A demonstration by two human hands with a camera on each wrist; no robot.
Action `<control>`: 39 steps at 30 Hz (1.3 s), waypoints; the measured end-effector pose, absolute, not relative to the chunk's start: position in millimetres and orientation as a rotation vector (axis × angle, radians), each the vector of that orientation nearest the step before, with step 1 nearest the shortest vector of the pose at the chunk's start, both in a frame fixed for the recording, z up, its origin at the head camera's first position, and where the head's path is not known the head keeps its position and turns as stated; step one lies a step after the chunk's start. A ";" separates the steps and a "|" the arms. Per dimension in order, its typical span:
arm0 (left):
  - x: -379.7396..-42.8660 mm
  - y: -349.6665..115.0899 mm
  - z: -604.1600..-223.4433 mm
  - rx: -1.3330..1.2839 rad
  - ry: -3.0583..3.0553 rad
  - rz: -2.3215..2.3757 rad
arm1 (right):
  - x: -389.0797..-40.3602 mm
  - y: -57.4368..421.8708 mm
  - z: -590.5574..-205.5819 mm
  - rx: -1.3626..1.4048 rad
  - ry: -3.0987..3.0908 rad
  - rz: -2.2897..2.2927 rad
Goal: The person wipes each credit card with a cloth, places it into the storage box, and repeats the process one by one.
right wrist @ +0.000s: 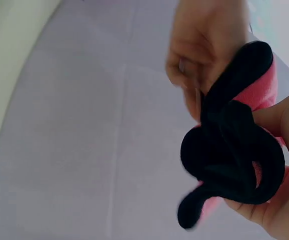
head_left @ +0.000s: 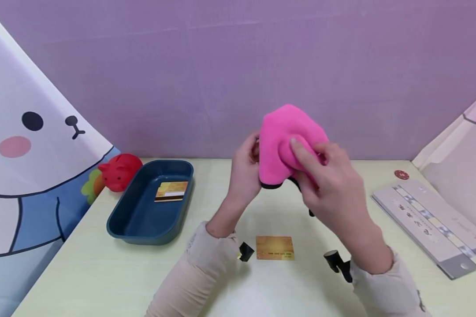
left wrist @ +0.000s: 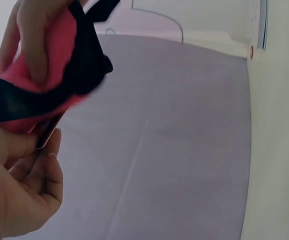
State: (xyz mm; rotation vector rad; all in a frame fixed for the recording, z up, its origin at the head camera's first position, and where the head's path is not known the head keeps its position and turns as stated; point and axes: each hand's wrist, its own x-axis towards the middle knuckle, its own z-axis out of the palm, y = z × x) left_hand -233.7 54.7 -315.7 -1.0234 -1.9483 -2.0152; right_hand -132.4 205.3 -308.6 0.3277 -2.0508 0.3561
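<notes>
A pink cloth [head_left: 289, 127] with a black underside and edge is held up above the table, folded and bunched. My right hand [head_left: 333, 180] grips a fold of it between thumb and fingers. On its left side, my left hand [head_left: 246, 169] pinches a thin flat card [left wrist: 48, 134], seen edge-on in the left wrist view and partly tucked against the cloth. The cloth hides the card in the head view. In the right wrist view the cloth's black side [right wrist: 229, 150] faces the camera. Below the hands a gold bank card [head_left: 275, 248] lies on the table.
Left of the hands stands a blue tray [head_left: 131, 220] holding gold cards [head_left: 171, 191]. A red piggy bank [head_left: 120, 171] is beside it at the table's back left. To the right lie a grey box [head_left: 432, 224] and a red chip [head_left: 401, 175]. A purple curtain [head_left: 222, 79] hangs behind.
</notes>
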 end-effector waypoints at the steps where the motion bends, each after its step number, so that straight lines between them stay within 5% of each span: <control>1: -231.9 55.5 -316.1 -1.023 -1.943 -2.033 | -133.8 203.2 -310.8 0.324 -2.055 0.355; 39: -235.5 44.6 -302.0 -1.068 -1.931 -2.124 | -137.1 269.9 -308.5 -0.148 -1.936 0.454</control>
